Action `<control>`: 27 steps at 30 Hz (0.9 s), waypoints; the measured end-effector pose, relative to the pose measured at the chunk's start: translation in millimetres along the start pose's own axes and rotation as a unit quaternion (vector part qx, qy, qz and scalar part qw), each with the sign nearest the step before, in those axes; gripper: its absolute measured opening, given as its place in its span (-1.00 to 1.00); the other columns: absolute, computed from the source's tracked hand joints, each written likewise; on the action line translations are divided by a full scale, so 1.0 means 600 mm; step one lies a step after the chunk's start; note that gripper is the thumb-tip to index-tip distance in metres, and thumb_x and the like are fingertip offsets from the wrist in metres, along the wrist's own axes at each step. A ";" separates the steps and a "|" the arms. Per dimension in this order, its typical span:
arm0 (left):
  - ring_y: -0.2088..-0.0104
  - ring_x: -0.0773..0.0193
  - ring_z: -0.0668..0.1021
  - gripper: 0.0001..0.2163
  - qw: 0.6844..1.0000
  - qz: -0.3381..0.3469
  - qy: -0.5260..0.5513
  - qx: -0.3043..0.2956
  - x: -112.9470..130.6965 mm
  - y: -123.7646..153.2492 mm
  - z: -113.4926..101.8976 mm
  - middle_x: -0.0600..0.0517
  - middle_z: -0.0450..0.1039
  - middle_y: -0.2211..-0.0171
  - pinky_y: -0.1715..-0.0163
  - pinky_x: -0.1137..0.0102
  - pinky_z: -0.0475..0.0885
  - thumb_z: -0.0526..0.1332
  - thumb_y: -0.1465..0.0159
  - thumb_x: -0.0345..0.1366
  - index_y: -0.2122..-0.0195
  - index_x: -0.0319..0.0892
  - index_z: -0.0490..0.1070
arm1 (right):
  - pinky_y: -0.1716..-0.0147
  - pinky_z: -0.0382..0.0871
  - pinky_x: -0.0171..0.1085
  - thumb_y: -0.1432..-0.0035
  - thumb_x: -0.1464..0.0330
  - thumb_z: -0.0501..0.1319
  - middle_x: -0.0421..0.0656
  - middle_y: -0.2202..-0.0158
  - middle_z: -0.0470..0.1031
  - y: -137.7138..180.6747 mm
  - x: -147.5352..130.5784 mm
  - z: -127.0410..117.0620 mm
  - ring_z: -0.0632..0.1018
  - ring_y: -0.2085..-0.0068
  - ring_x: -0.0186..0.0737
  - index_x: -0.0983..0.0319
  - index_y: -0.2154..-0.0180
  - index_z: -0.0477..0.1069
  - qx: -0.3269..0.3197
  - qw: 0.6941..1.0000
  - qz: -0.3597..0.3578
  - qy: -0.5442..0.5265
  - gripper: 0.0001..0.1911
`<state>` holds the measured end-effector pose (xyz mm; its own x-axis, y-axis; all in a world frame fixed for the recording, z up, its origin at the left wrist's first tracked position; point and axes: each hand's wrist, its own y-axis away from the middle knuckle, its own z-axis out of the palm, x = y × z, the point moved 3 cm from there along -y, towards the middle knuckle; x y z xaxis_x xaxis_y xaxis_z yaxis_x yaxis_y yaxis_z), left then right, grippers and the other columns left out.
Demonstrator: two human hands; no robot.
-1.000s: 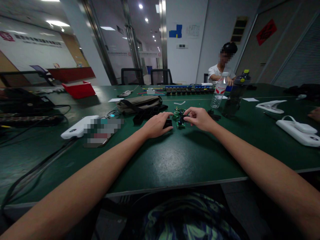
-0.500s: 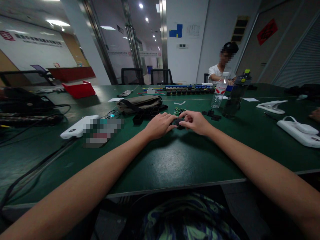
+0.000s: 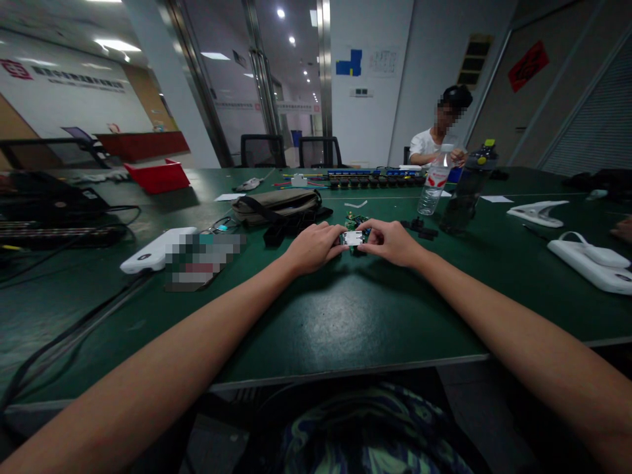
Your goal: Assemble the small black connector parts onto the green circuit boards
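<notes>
My left hand (image 3: pixel 312 246) and my right hand (image 3: pixel 391 241) meet at the middle of the green table (image 3: pixel 345 316). Between their fingertips they pinch a small green circuit board (image 3: pixel 354 237) with a white part on its face. Both hands have curled fingers closed on the board's ends. Another small green board (image 3: pixel 353 219) lies just behind them. Black plastic pieces (image 3: pixel 284 230) sit to the left of my left hand, more black pieces (image 3: pixel 421 228) to the right of my right hand.
A khaki pouch (image 3: pixel 274 203), a white case (image 3: pixel 154 250) and cables (image 3: pixel 69 329) lie at left. A water bottle (image 3: pixel 431 184) and dark bottle (image 3: pixel 469 187) stand at right, white devices (image 3: pixel 587 257) further right. A person in white (image 3: pixel 434 138) sits across the table.
My hands came together and closed on the circuit board. A second ago the left hand rested on a black part and the right touched the board; the white-faced board now shows between the fingertips.
</notes>
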<state>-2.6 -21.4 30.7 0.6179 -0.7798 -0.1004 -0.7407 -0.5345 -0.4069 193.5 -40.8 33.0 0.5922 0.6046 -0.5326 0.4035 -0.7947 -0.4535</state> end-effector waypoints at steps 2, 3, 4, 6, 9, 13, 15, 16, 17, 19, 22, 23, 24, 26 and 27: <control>0.13 0.09 0.49 -0.63 1.000 0.000 0.002 0.002 -0.001 0.000 0.001 -0.09 0.51 0.21 0.13 0.25 0.34 0.02 -0.41 -0.05 -0.07 -0.21 0.32 | 0.43 0.22 -0.37 -0.07 0.30 0.32 -0.32 0.54 0.41 0.000 0.000 0.000 0.36 0.52 -0.39 0.25 0.13 0.47 -0.003 1.000 0.000 0.005 -0.70; 0.12 0.09 0.49 -0.63 1.000 0.000 0.002 0.002 -0.002 0.000 0.002 -0.09 0.51 0.21 0.13 0.25 0.34 0.01 -0.42 -0.05 -0.07 -0.20 0.32 | 0.43 0.22 -0.37 -0.07 0.29 0.32 -0.32 0.54 0.41 0.000 0.001 0.000 0.37 0.52 -0.39 0.25 0.13 0.47 -0.003 1.000 0.000 0.007 -0.70; 0.12 0.10 0.49 -0.62 1.000 0.000 0.001 0.003 -0.002 0.000 0.003 -0.09 0.51 0.20 0.12 0.25 0.34 0.01 -0.42 -0.05 -0.07 -0.21 0.32 | 0.43 0.22 -0.37 -0.07 0.29 0.32 -0.32 0.54 0.41 0.000 0.001 0.000 0.37 0.52 -0.39 0.25 0.13 0.48 -0.003 1.000 0.000 0.008 -0.70; 0.11 0.10 0.49 -0.62 1.000 -0.001 -0.001 0.001 -0.002 0.000 0.003 -0.09 0.51 0.20 0.12 0.26 0.35 0.01 -0.42 -0.06 -0.08 -0.21 0.32 | 0.43 0.22 -0.37 -0.07 0.29 0.32 -0.32 0.55 0.41 0.000 0.001 0.000 0.38 0.52 -0.38 0.25 0.13 0.48 -0.002 1.000 -0.001 0.006 -0.69; 0.11 0.08 0.49 -0.61 1.000 -0.002 0.003 0.000 -0.002 -0.001 0.002 -0.09 0.51 0.21 0.11 0.25 0.35 0.02 -0.41 -0.05 -0.08 -0.23 0.32 | 0.43 0.23 -0.37 -0.07 0.29 0.32 -0.31 0.54 0.42 0.000 0.001 0.000 0.38 0.52 -0.38 0.26 0.12 0.48 -0.002 1.000 -0.001 0.006 -0.68; 0.12 0.07 0.50 -0.61 1.000 -0.001 0.010 0.002 -0.002 -0.001 0.002 -0.10 0.51 0.22 0.12 0.23 0.37 0.01 -0.41 -0.05 -0.08 -0.22 0.32 | 0.43 0.23 -0.37 -0.07 0.30 0.32 -0.31 0.54 0.42 -0.001 -0.002 -0.001 0.38 0.52 -0.39 0.25 0.13 0.49 0.001 1.000 -0.001 0.016 -0.69; 0.12 0.08 0.50 -0.62 1.000 -0.001 0.009 0.006 -0.003 0.000 0.001 -0.09 0.50 0.22 0.11 0.23 0.37 0.01 -0.41 -0.05 -0.07 -0.21 0.33 | 0.42 0.23 -0.37 -0.06 0.30 0.32 -0.31 0.54 0.42 -0.001 -0.002 -0.002 0.38 0.52 -0.39 0.25 0.13 0.49 0.004 1.000 -0.001 0.018 -0.69; 0.12 0.08 0.50 -0.63 1.000 0.000 0.008 0.009 -0.003 0.000 0.001 -0.09 0.50 0.21 0.11 0.23 0.37 0.02 -0.41 -0.06 -0.07 -0.21 0.33 | 0.42 0.23 -0.37 -0.06 0.30 0.32 -0.31 0.54 0.42 -0.001 -0.002 -0.002 0.38 0.52 -0.39 0.26 0.12 0.49 0.004 1.000 -0.002 0.016 -0.68; 0.11 0.09 0.50 -0.63 1.000 0.003 0.008 0.013 -0.003 0.000 0.001 -0.09 0.50 0.21 0.11 0.24 0.37 0.02 -0.41 -0.06 -0.06 -0.21 0.33 | 0.43 0.24 -0.37 -0.06 0.30 0.32 -0.31 0.54 0.42 0.000 -0.002 -0.002 0.38 0.52 -0.39 0.26 0.11 0.48 0.005 1.000 -0.002 0.013 -0.68; 0.10 0.09 0.49 -0.64 1.000 0.010 0.009 0.022 -0.002 0.001 0.000 -0.09 0.50 0.19 0.09 0.23 0.37 0.03 -0.41 -0.08 -0.06 -0.21 0.34 | 0.43 0.24 -0.37 -0.06 0.30 0.32 -0.31 0.54 0.42 0.000 -0.001 -0.002 0.38 0.52 -0.39 0.25 0.11 0.48 0.008 1.000 -0.003 0.006 -0.67; 0.10 0.09 0.48 -0.64 0.999 0.018 0.008 0.030 0.000 0.001 -0.001 -0.11 0.51 0.19 0.09 0.23 0.37 0.05 -0.41 -0.10 -0.06 -0.24 0.35 | 0.44 0.25 -0.38 -0.05 0.29 0.32 -0.32 0.55 0.41 0.001 0.000 -0.003 0.39 0.53 -0.39 0.24 0.11 0.47 0.012 1.000 -0.004 -0.002 -0.67; 0.10 0.08 0.48 -0.64 0.999 0.019 0.008 0.030 0.000 0.001 -0.001 -0.12 0.51 0.19 0.09 0.23 0.37 0.05 -0.41 -0.11 -0.07 -0.26 0.35 | 0.44 0.25 -0.38 -0.05 0.29 0.32 -0.32 0.55 0.41 0.001 -0.001 -0.004 0.39 0.53 -0.39 0.25 0.12 0.47 0.014 1.000 -0.004 -0.003 -0.67; 0.11 0.08 0.48 -0.63 0.999 0.019 0.007 0.029 0.000 0.001 -0.001 -0.12 0.51 0.19 0.09 0.23 0.36 0.06 -0.40 -0.11 -0.07 -0.27 0.35 | 0.44 0.25 -0.38 -0.04 0.29 0.33 -0.32 0.55 0.41 0.001 -0.001 -0.004 0.39 0.53 -0.39 0.25 0.12 0.47 0.014 1.000 -0.005 -0.004 -0.67; 0.11 0.07 0.48 -0.63 0.999 0.019 0.007 0.029 0.000 0.000 -0.001 -0.12 0.51 0.19 0.08 0.23 0.36 0.07 -0.40 -0.11 -0.07 -0.28 0.36 | 0.44 0.26 -0.38 -0.03 0.29 0.33 -0.32 0.55 0.41 0.002 -0.002 -0.005 0.39 0.53 -0.39 0.25 0.12 0.47 0.014 1.000 -0.006 -0.004 -0.66; 0.11 0.07 0.48 -0.63 0.999 0.018 0.008 0.030 0.000 0.000 -0.001 -0.12 0.51 0.19 0.08 0.22 0.36 0.06 -0.40 -0.11 -0.07 -0.28 0.36 | 0.44 0.26 -0.38 -0.03 0.29 0.33 -0.32 0.55 0.40 0.002 -0.002 -0.005 0.38 0.53 -0.39 0.25 0.13 0.47 0.014 1.000 -0.007 -0.005 -0.66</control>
<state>-2.8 -21.9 31.4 0.5870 -0.8031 -0.1020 -0.7449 -0.4865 -0.4565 195.4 -42.7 35.2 0.5802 0.6158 -0.5331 0.3913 -0.7848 -0.4806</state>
